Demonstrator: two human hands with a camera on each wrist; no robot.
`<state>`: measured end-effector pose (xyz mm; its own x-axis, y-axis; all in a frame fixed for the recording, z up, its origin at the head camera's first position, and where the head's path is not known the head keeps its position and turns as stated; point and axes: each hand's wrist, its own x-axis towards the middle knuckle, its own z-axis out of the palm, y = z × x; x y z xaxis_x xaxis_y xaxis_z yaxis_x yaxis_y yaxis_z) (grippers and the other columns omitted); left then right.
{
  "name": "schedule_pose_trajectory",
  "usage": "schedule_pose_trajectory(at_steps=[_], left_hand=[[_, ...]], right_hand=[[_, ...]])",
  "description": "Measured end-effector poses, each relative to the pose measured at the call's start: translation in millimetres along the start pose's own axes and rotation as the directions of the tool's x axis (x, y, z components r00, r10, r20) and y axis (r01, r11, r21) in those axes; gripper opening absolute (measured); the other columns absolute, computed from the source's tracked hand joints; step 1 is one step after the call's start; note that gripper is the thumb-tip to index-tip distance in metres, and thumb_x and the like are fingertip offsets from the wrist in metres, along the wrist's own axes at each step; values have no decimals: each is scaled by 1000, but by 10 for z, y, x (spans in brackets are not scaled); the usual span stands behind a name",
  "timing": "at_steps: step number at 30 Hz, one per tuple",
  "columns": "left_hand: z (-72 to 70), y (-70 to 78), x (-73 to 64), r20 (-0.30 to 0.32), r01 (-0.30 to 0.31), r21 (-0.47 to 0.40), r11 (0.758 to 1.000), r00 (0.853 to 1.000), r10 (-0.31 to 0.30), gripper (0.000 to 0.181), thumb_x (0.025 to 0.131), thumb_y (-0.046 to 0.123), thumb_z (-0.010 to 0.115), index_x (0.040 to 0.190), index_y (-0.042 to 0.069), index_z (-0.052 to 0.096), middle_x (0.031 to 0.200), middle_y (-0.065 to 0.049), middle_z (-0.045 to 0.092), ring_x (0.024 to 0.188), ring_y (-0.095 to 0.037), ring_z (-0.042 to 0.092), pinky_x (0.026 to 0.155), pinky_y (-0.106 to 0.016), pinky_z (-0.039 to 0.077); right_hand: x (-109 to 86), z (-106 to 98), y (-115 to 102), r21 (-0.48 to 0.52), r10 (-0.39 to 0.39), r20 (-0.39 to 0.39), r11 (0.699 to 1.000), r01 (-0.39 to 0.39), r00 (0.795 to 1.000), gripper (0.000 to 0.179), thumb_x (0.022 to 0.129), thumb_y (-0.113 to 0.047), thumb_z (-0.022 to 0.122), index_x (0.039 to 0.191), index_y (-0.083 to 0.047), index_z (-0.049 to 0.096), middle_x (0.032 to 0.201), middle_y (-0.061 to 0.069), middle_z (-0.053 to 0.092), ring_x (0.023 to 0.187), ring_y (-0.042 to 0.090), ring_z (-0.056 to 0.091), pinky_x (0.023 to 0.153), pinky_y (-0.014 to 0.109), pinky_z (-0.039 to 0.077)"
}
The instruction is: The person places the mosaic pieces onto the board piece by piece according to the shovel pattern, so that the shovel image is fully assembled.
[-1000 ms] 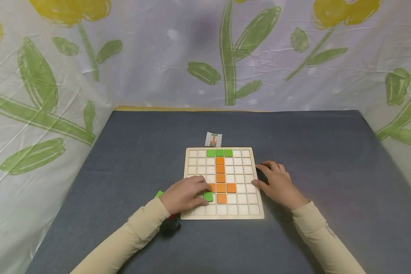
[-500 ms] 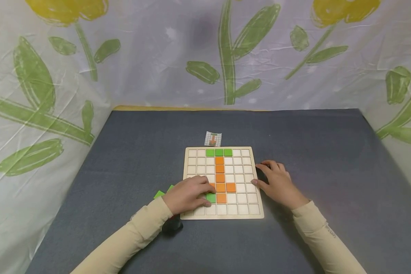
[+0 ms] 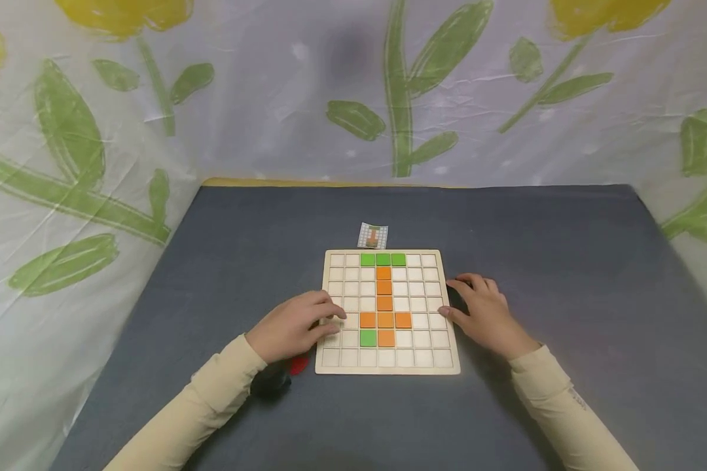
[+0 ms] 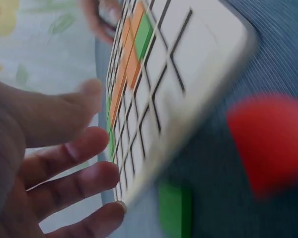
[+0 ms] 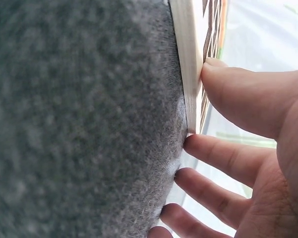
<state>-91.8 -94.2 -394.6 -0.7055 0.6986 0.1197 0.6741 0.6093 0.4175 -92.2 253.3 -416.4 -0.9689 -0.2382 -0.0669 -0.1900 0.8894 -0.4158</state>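
Note:
A square wooden grid board point(image 3: 389, 370) lies on the dark table, with green tiles point(image 3: 383, 260) in its top row and orange tiles point(image 3: 384, 288) forming a column and a short crossbar. One green tile point(image 3: 368, 338) sits in a cell low on the left, beside the lowest orange one. Over the board's left edge, my left hand point(image 3: 297, 325) has its fingers spread and nothing between them. At the right edge is my right hand point(image 3: 488, 315); in the right wrist view its thumb point(image 5: 238, 91) rests on the rim and the index fingertip touches the side.
A small printed card point(image 3: 373, 235) with a grid pattern lies just beyond the board. By the board's left side, the left wrist view has a red rounded piece point(image 4: 273, 144) and a loose green block point(image 4: 174, 210). A flowered curtain point(image 3: 271, 98) hangs behind the table.
My left hand has let go of the green tile, now flat in its cell left of the lowest orange tile, and has drawn back leftward. The right hand stays at the board's edge.

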Motion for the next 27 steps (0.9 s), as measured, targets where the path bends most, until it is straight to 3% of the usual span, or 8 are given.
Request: schedule_pose_trajectory(at_steps=[7,12,19,27], left_hand=[[-237,-179,-383,11,139,16,990,990,-139,26,84,20,75,109,16,70,95,3,61,76,-10,52,65,-23,43],[-264,-252,-550,19,194,29,981,981,-195,33,81,23,77,112,15,68,96,3,59,77,-11,53,65,-24,44],[-154,-303,-562,21,257,122,959,965,-262,45,75,31,82,113,12,66,97,2,59,76,-8,51,67,-28,46],[-144,-326,-523,42,279,79,957,958,-283,36,74,20,83,106,9,70,90,2,58,74,-9,51,67,-27,47]], right_hand=[[-13,-37,13,8,-1,12,1000,1,1000,58,93,-35,62,140,-6,46,141,21,38,129,45,28,98,65,25],[-8,-21,-10,12,-11,14,1000,10,1000,58,93,-36,62,140,-6,46,141,22,38,129,46,28,99,65,25],[-15,-17,-17,3,-13,7,1000,13,1000,57,93,-36,62,140,-6,47,140,21,40,127,45,31,97,65,27],[-11,-3,-12,-1,-8,-4,1000,8,1000,57,93,-36,63,139,-7,48,139,20,40,127,44,32,97,64,27]])
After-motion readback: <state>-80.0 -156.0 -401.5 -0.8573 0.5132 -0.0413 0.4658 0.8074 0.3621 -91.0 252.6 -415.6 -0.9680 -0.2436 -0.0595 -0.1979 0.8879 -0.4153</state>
